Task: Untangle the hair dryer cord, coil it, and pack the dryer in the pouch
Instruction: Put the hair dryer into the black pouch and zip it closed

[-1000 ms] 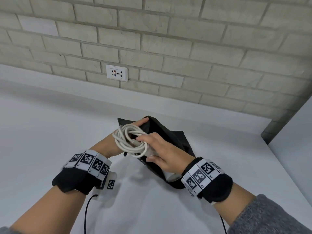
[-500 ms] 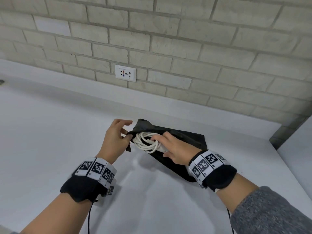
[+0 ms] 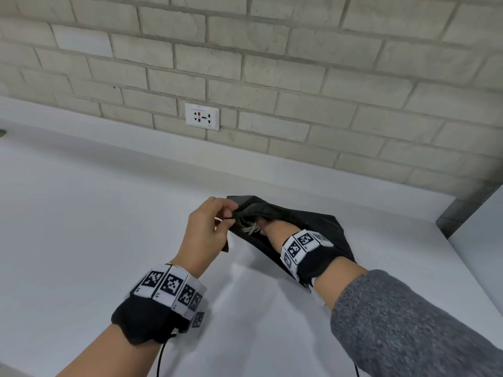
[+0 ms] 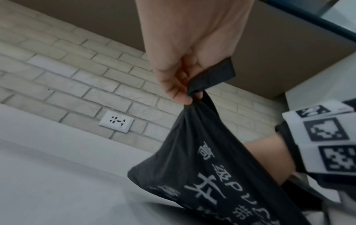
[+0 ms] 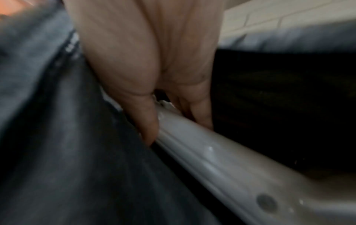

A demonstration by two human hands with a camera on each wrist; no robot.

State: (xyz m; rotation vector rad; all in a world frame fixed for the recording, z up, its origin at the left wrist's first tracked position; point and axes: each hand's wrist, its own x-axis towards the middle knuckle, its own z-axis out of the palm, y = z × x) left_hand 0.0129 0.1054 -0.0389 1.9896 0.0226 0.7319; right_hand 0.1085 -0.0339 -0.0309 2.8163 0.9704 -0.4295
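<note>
A black fabric pouch (image 3: 321, 227) with pale printed lettering (image 4: 212, 190) is held just above the white counter. My left hand (image 3: 215, 221) pinches the rim of the pouch's mouth (image 4: 194, 89) and lifts it open. My right hand (image 3: 272, 227) is sunk into the pouch up to the wrist. Inside, its thumb and fingers (image 5: 148, 121) grip the white hair dryer (image 5: 221, 164) along its body. A few loops of the coiled white cord (image 3: 249, 227) show in the opening. Most of the dryer is hidden by the fabric.
The white counter (image 3: 95, 240) runs back to a pale brick wall with a white power socket (image 3: 202, 117). A grey panel edge (image 3: 462, 210) stands at the right. Thin black wires (image 3: 160, 357) hang from my wristbands.
My right hand has pushed the dryer and coiled cord deeper, so the cord is now nearly swallowed by the pouch. My left hand has shifted its pinch on the rim.
</note>
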